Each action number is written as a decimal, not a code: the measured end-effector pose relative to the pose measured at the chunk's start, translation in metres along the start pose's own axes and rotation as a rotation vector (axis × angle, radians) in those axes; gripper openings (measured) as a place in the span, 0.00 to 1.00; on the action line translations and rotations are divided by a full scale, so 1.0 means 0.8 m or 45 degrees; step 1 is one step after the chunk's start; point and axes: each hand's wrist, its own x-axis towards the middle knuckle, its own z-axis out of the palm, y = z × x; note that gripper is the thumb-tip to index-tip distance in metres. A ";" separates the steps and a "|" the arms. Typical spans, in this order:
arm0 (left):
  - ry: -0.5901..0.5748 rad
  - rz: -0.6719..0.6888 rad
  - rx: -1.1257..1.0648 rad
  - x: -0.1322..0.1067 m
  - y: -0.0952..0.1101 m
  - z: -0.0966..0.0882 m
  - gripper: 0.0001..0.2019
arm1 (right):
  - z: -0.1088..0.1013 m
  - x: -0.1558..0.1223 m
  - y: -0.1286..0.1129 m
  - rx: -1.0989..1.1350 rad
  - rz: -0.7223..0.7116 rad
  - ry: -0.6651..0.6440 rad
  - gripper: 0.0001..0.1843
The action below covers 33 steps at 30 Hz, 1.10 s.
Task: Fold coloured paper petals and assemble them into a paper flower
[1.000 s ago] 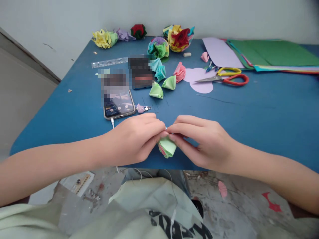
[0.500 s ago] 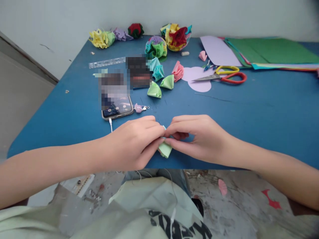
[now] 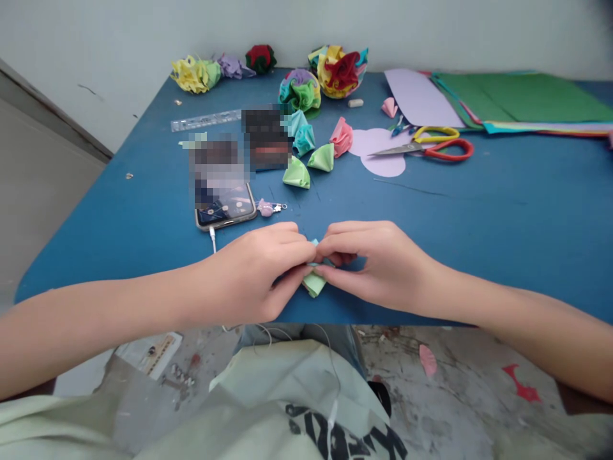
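Note:
Between my two hands, just above the front edge of the blue table, is a folded light green paper piece (image 3: 314, 285). My left hand (image 3: 265, 268) pinches it from the left with thumb and fingertips. From the right, my right hand (image 3: 368, 255) pinches the same paper, thumb below and index finger above. The fingertips of both hands meet over its middle and hide part of the folds. Beyond the hands lie folded green paper petals (image 3: 297, 173), a pink paper petal (image 3: 341, 137) and a turquoise one (image 3: 302, 135).
A phone (image 3: 225, 207) with a cable and a pink charm (image 3: 265, 207) lie to the left. Scissors (image 3: 431, 148) rest on lilac paper (image 3: 385, 163). Further back are a clear ruler (image 3: 205, 120), paper flowers (image 3: 342, 71) and a green paper stack (image 3: 522, 96).
The green paper has shifted slightly left and up, with a little more of its upper part showing. Both hands still pinch it; my right hand has moved slightly left.

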 end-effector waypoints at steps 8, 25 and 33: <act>0.127 -0.032 0.080 0.001 -0.005 -0.007 0.07 | -0.018 -0.002 0.011 -0.114 -0.232 0.028 0.05; 0.323 0.244 0.524 -0.002 -0.020 -0.005 0.07 | -0.018 0.000 0.022 -0.342 -0.338 0.354 0.10; 0.358 0.451 0.768 -0.006 -0.026 -0.010 0.08 | -0.025 0.005 0.021 -0.076 -0.207 0.276 0.08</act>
